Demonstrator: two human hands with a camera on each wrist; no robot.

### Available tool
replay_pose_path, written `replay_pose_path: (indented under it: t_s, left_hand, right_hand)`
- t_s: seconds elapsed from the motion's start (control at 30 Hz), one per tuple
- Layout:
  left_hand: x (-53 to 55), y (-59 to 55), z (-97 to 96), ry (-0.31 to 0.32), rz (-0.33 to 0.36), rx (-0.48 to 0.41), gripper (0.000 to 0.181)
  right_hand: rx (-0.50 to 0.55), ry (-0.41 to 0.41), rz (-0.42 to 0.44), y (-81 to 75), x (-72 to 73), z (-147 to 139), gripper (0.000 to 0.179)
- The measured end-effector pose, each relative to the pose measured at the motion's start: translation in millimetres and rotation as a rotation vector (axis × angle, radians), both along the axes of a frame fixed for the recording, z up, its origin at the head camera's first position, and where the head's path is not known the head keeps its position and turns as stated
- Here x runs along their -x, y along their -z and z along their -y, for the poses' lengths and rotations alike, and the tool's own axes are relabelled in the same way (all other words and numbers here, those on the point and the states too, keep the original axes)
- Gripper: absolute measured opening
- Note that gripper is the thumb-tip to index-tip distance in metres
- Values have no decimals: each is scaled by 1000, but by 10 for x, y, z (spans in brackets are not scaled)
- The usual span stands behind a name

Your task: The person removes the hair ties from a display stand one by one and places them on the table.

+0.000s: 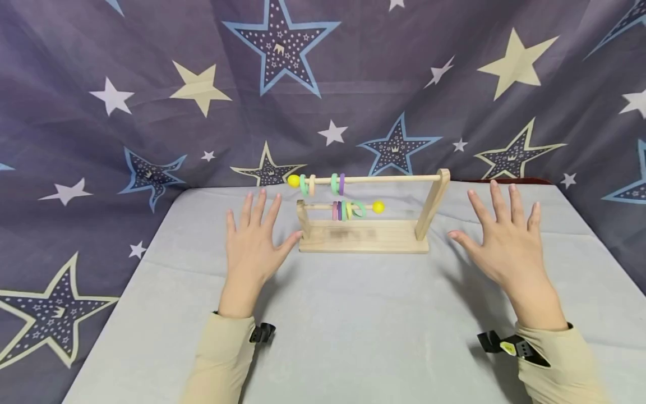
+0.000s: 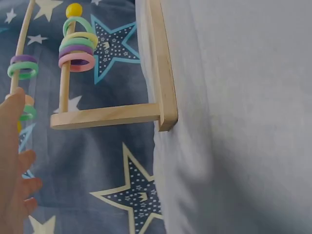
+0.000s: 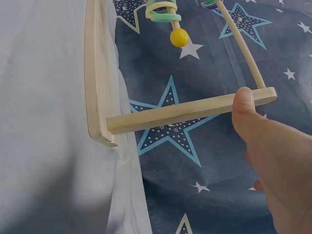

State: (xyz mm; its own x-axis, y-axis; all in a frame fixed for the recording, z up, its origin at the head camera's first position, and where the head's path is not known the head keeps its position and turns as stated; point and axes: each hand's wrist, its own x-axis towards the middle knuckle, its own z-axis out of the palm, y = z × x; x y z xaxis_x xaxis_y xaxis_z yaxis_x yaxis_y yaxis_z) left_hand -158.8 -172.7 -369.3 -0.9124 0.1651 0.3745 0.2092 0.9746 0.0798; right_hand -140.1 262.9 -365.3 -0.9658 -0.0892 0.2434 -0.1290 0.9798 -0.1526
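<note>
A wooden ring stand (image 1: 364, 242) with two horizontal rods stands toward the back of the table. Its upper rod (image 1: 393, 179) carries green, beige and purple rings and ends in a yellow ball (image 1: 294, 180) on the left. On the lower rod, pink, purple, green and yellow rings (image 2: 77, 61) sit near another yellow ball (image 3: 179, 37) on the right. My left hand (image 1: 254, 247) is spread flat beside the stand's left end, its thumb overlapping the short post in the head view. To the right of the stand, my right hand (image 1: 510, 247) is spread too, holding nothing.
A pale grey cloth covers the table (image 1: 353, 331). Behind and beside it hangs a dark curtain (image 1: 353, 112) printed with stars. Each wrist wears a black strap with a small camera (image 1: 262, 333).
</note>
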Motion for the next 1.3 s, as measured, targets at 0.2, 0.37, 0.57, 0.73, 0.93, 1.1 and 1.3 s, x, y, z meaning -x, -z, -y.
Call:
replay_pose_path:
  t_s: [0.2,0.37,0.57,0.73,0.93,1.1,1.3]
  left_hand:
    - [130,63,-29,46,55,-94,81]
    - [212,148,-45,84,60,-220,79]
    - [282,222,-62,116,60,-375,77]
    - [324,254,-92,119,70,-508,78]
    - [357,289,-143,108,175,-712,75]
    - [416,328,-182,176,210,-862,64]
    - [448,348,-183,203,215,-980,52]
  right_hand:
    - [5,3,-9,16,4,3,84]
    - [11,1,-12,15,12,12,84]
    - [18,-6,-18,22,15,33,84]
    - [24,-7,-24,23,17,34,83]
    - [34,-6,-22,23,12,25,84]
    - [49,-13,-57,18,23,24,83]
    - [101,-29,-135,-56,19,51,78]
